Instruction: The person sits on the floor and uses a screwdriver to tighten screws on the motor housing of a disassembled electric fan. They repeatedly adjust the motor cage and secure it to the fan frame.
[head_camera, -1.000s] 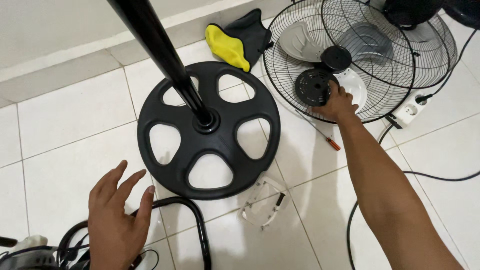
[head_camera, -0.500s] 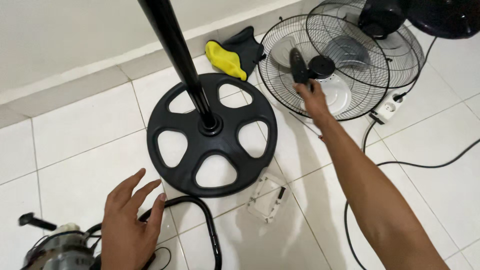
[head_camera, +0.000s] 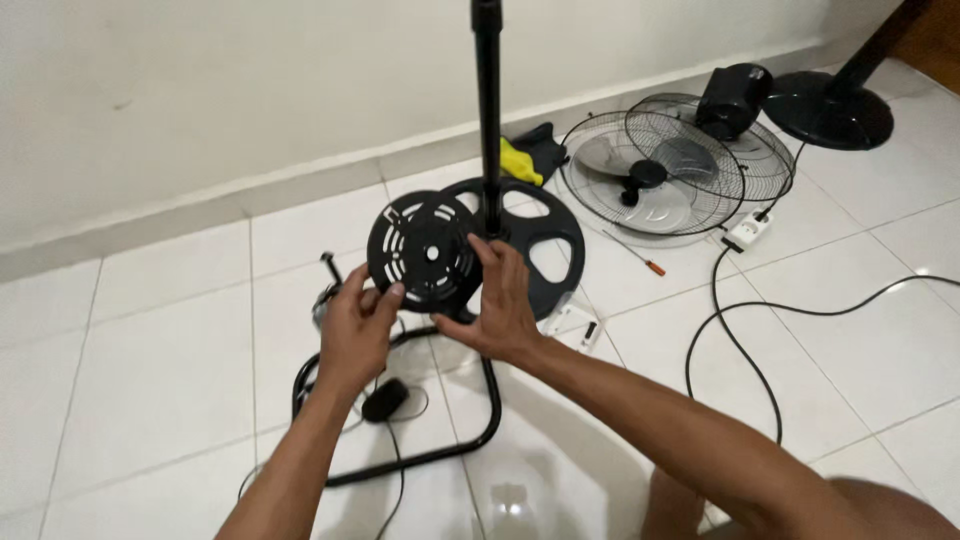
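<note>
Both hands have come together since half a second ago: the left hand (head_camera: 358, 325) and right hand (head_camera: 500, 305) now grip a black round slotted plate (head_camera: 425, 252) by its lower rim, held upright before the spoked stand base (head_camera: 545, 250). Bare white tile lies open left; fan grilles (head_camera: 665, 170) crowd right.

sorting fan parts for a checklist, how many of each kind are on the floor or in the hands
Round black plastic plate held in both hands: 1
Wire fan grilles: 2
Round fan bases: 2
Fan motor: 1
Screwdriver: 1
Total: 7
</note>
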